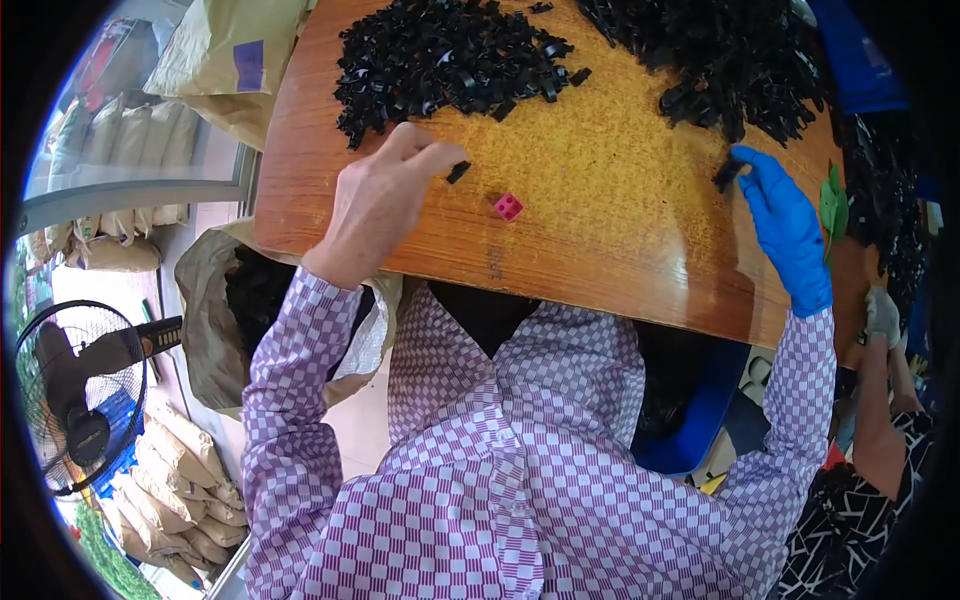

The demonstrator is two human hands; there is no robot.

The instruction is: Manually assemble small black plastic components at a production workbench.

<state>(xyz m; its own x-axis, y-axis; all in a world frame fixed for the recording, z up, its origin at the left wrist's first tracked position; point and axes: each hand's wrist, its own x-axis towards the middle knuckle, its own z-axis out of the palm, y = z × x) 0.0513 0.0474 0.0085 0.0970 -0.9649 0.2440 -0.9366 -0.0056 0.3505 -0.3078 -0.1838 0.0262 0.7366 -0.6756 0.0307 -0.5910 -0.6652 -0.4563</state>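
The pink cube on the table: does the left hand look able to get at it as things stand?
Probably yes: the left hand is near the pink cube, and nothing visible blocks the way, though the small black piece at its fingertips might hamper a grip.

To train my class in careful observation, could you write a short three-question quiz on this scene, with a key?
1. Which colour is the glove on the right hand? A) red B) blue C) white
2. True or false: the pink cube lies inside the open sack.
3. Fill in: the small piece at the fingertips of the left hand is ___ in colour.

Key: 1. B. 2. False; it lies on the table. 3. Black.
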